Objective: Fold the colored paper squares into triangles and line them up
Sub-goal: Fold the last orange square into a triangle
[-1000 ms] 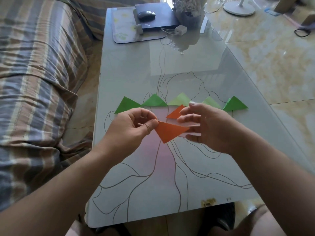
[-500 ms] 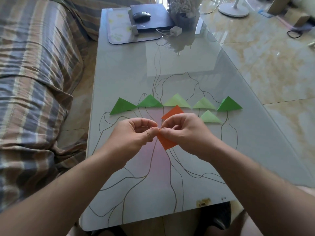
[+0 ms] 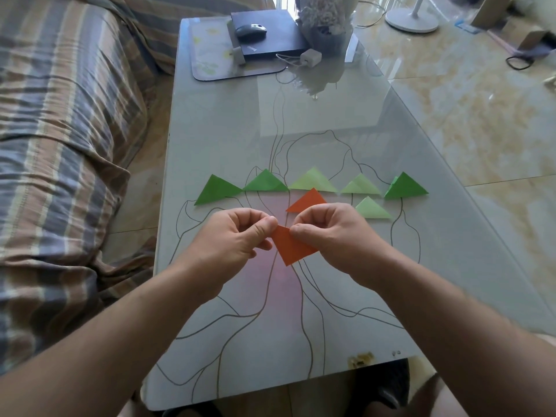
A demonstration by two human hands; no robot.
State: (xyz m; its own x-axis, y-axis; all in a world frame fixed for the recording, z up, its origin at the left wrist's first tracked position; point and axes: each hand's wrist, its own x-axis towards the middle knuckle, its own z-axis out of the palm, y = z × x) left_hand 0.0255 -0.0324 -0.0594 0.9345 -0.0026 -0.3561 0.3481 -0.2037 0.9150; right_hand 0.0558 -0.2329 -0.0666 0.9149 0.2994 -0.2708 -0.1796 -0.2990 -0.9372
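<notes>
On glass table (image 3: 210,139) by striped sofa (image 3: 60,115), marble floor (image 3: 466,115), both hands' fingers (image 3: 258,227) pinching orange paper (image 3: 293,246)

The orange paper (image 3: 293,246) pinched between the fingers looked matt and smooth. Beyond the fingertips, green paper triangles (image 3: 264,182) lay matt on a glossy, reflective glass tabletop (image 3: 210,124); the striped sofa cover (image 3: 60,121) was rumpled cloth.

Both hands, the left hand (image 3: 231,236) and right hand (image 3: 328,233), pinch an orange paper (image 3: 290,246) above the table (image 3: 210,139). Just beyond them lie an orange triangle (image 3: 307,201), a light green triangle (image 3: 371,209) and a row of green triangles (image 3: 264,182), blocking the way forward. Bare glass lies near, left and right. At the far end stand a laptop (image 3: 270,40), mouse (image 3: 250,31) and vase (image 3: 326,37).
</notes>
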